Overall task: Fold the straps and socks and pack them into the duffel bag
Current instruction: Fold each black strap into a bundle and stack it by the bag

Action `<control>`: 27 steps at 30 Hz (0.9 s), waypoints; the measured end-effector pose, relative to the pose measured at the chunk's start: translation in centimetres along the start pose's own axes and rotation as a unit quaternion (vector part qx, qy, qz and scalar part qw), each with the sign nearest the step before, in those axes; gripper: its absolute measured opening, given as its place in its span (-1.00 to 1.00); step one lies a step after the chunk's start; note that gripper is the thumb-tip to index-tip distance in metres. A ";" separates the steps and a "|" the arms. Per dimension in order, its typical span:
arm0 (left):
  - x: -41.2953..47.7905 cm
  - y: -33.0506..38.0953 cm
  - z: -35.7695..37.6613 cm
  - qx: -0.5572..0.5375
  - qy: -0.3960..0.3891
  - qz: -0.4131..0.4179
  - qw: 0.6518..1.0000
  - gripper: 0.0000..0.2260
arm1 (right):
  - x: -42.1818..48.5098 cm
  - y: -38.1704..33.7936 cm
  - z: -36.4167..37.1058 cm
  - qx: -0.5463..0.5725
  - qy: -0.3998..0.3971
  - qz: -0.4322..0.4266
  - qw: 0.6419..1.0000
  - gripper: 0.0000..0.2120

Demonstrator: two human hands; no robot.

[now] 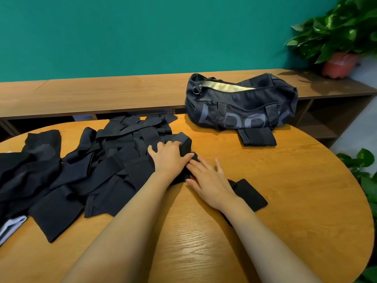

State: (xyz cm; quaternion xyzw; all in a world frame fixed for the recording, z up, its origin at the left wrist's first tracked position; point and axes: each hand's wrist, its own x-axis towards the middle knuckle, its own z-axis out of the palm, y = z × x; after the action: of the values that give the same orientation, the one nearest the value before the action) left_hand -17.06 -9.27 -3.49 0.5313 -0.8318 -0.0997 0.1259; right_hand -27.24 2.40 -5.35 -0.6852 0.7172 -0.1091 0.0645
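Under my fingers on the round wooden counter lies a long black fabric strap. My left hand curls over its folded end, and my right hand presses it flat, fingers straight. Beyond them sits the unzipped dark navy duffel bag.

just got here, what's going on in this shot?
A person is folding a black strap on the table. The left hand grips its folded end; the right hand presses flat on it. A pile of loose straps lies to the left. The duffel bag sits unzipped at the far edge, one folded piece in front of it.
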 end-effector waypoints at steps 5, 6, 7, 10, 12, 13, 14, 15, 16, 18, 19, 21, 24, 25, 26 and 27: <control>1.2 -1.0 0.0 -0.203 0.106 -0.047 0.972 -0.79 | -0.3 0.5 1.7 -0.005 -0.025 0.050 0.998 -0.44; 1.1 -1.4 -0.1 -0.243 0.141 -0.081 0.956 -0.81 | -0.7 0.4 1.9 -0.010 -0.015 0.075 0.997 -0.43; 1.0 -1.9 0.1 -0.261 0.168 -0.108 0.944 -0.84 | -0.9 0.3 2.0 -0.016 -0.010 0.103 0.995 -0.43; 0.5 -3.1 1.0 -0.239 0.191 -0.128 0.943 -0.85 | -1.3 0.1 2.0 -0.028 -0.008 0.166 0.986 -0.42; 0.3 -3.1 1.2 -0.200 0.169 -0.110 0.959 -0.81 | -1.4 0.0 1.9 -0.030 -0.012 0.182 0.983 -0.40; 0.2 -2.9 1.2 -0.169 0.160 -0.100 0.967 -0.73 | -1.4 -0.1 1.9 -0.029 -0.013 0.188 0.982 -0.40; 0.1 -2.5 1.0 -0.127 0.165 -0.078 0.975 -0.64 | -1.4 -0.2 1.9 -0.028 -0.013 0.192 0.981 -0.40; -0.1 -2.1 0.8 -0.080 0.182 -0.034 0.979 -0.58 | -1.4 -0.2 1.8 -0.027 -0.013 0.194 0.981 -0.40; -0.4 -1.6 0.6 -0.047 0.197 0.029 0.979 -0.58 | -1.4 -0.2 1.8 -0.026 -0.013 0.194 0.981 -0.40; -0.8 -1.0 0.5 -0.015 0.157 0.162 0.974 -0.70 | -1.5 -0.1 1.8 -0.022 -0.014 0.193 0.981 -0.40; -1.1 -0.9 0.8 -0.005 0.110 0.205 0.973 -0.73 | -1.5 -0.1 1.9 -0.022 -0.013 0.193 0.981 -0.40; -1.7 -1.0 1.6 0.020 0.023 0.232 0.972 -0.66 | -1.5 -0.2 2.0 -0.028 -0.010 0.195 0.980 -0.40; -2.3 -1.2 2.4 0.100 -0.039 0.228 0.968 -0.60 | -1.4 -0.3 2.1 -0.030 0.000 0.203 0.979 -0.40; -2.4 -1.2 2.5 0.114 -0.059 0.226 0.966 -0.61 | -1.5 -0.3 2.1 -0.031 0.002 0.206 0.978 -0.40; -2.5 -1.0 2.6 0.124 -0.071 0.221 0.965 -0.61 | -1.5 -0.3 2.1 -0.033 0.003 0.209 0.977 -0.40; -2.6 -0.8 2.5 0.131 -0.072 0.211 0.966 -0.61 | -1.5 -0.3 2.2 -0.036 0.004 0.214 0.976 -0.40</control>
State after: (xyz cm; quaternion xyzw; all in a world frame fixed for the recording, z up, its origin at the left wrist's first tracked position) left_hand -16.09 -7.21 -6.35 0.3470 -0.9378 0.0012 0.0129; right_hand -26.31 3.75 -7.46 -0.5173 0.8509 -0.0697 0.0591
